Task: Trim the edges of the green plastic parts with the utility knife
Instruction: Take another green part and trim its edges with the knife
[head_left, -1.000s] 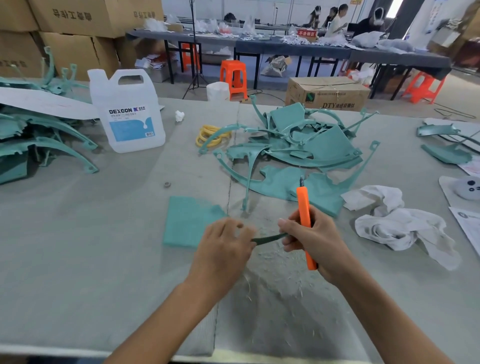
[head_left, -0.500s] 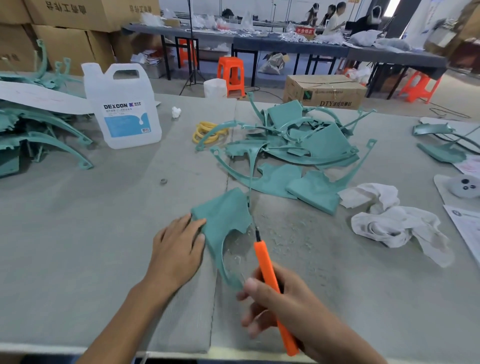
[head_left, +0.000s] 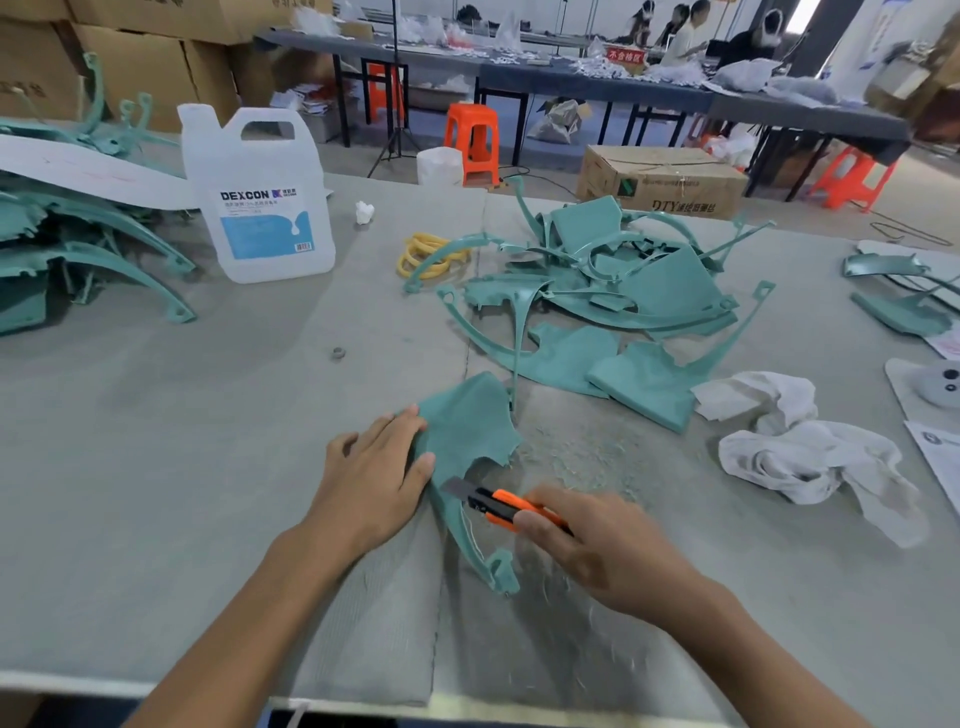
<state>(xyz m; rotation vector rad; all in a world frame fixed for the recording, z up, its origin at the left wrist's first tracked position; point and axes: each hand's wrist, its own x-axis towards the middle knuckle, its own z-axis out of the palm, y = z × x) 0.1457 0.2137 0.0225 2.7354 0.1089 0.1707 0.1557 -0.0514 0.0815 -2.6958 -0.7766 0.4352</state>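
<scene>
Left hand (head_left: 371, 475) flat, fingers spread, pinning green part (head_left: 467, 431) to grey table (head_left: 156, 441). Right hand (head_left: 597, 551) clenched round orange knife (head_left: 506, 506), blade tip at part's inner edge. Pile of green parts (head_left: 613, 291) just behind, more (head_left: 78, 249) far left. White rags (head_left: 810, 452) right of work area, yellow bands (head_left: 428, 254) beside pile. White jug (head_left: 260, 197) left, label reads "DEXCON". Cardboard box (head_left: 665, 179) on floor beyond table, marked "DTY". Fine shavings scattered near right hand.
</scene>
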